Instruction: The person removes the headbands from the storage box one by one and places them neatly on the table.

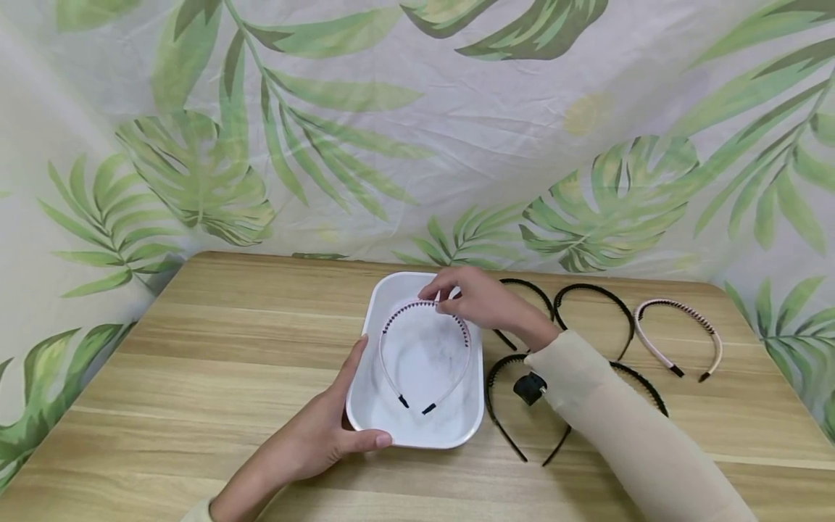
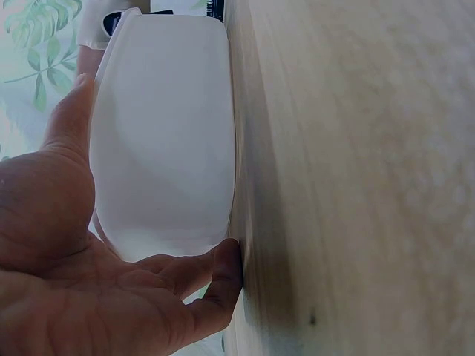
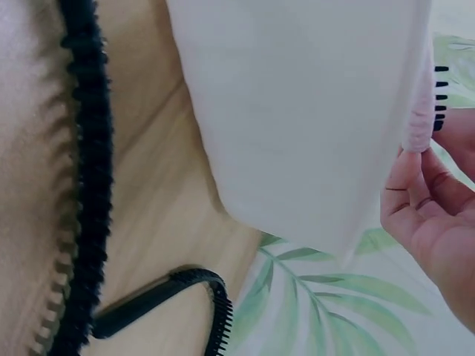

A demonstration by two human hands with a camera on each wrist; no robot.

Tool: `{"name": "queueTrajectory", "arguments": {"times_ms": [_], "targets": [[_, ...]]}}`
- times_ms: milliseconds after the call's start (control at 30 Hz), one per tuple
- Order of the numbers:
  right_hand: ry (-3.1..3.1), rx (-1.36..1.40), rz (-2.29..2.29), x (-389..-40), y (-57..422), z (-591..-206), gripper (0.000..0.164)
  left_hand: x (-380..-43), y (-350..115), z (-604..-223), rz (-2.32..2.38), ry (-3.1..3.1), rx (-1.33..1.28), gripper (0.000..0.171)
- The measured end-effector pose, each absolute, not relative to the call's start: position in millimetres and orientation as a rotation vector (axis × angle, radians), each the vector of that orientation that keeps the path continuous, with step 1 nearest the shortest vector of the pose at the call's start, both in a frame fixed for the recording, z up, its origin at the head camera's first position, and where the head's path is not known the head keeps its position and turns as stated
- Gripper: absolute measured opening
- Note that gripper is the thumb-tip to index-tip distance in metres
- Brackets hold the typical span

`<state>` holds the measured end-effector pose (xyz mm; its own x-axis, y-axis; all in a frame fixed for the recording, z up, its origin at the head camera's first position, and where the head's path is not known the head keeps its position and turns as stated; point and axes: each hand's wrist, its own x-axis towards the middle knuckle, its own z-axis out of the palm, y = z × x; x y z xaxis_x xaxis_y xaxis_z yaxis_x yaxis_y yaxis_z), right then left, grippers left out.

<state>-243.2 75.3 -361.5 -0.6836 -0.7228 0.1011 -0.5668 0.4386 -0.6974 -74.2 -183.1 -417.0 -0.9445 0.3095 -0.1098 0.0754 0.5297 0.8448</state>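
Observation:
A pink headband (image 1: 406,306) with dark teeth is over the white tray (image 1: 360,391) in the head view, its two black-tipped ends pointing towards me. My right hand (image 1: 472,297) pinches the top of its arc between thumb and fingers at the tray's far right. In the right wrist view, the fingertips of that hand (image 3: 434,196) hold the pink band beside the tray's rim. My left hand (image 1: 320,428) grips the tray's near left corner, thumb at the front rim and fingers along the side. The left wrist view shows a fingertip low against the tray's outer wall (image 2: 163,126).
Right of the tray lie several black headbands (image 1: 590,286), partly hidden under my right forearm and sleeve (image 1: 626,420). Another pink headband (image 1: 678,304) lies farthest right. The wooden table (image 1: 261,319) ends at a leaf-print cloth (image 1: 352,145) behind.

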Motion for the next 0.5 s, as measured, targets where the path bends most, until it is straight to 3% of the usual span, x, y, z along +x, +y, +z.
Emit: {"name": "queueTrajectory", "arguments": {"times_ms": [500], "targets": [[2.494,-1.035,-1.094,-237,94,-343,0.027,-74,-183,-417,1.378,2.507,0.309,0.128]]}}
